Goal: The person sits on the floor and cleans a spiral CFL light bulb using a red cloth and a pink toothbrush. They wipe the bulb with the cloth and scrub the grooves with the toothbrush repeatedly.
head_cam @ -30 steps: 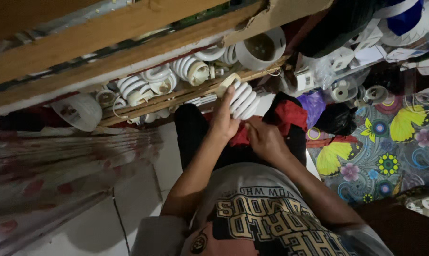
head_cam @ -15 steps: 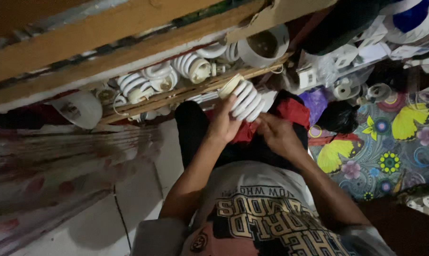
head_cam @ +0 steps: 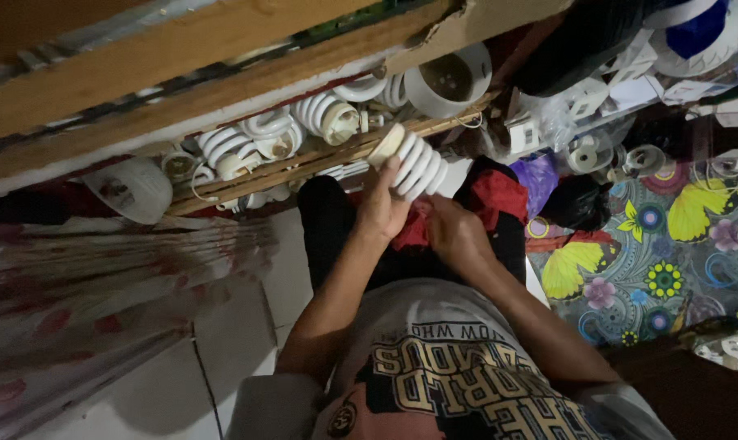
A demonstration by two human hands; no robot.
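Left hand [head_cam: 383, 210] grips a white spiral lamp [head_cam: 414, 161] raised above the lap, just before a wooden tray [head_cam: 304, 163] of similar bulbs; right hand [head_cam: 454, 232] curls closed beside it over red cloth [head_cam: 499, 191].

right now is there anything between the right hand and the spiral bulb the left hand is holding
Nothing visible. The left hand grips the white spiral bulb by its lower end, and the right hand sits just below and beside it over the red cloth. The gap between right hand and bulb looks open.
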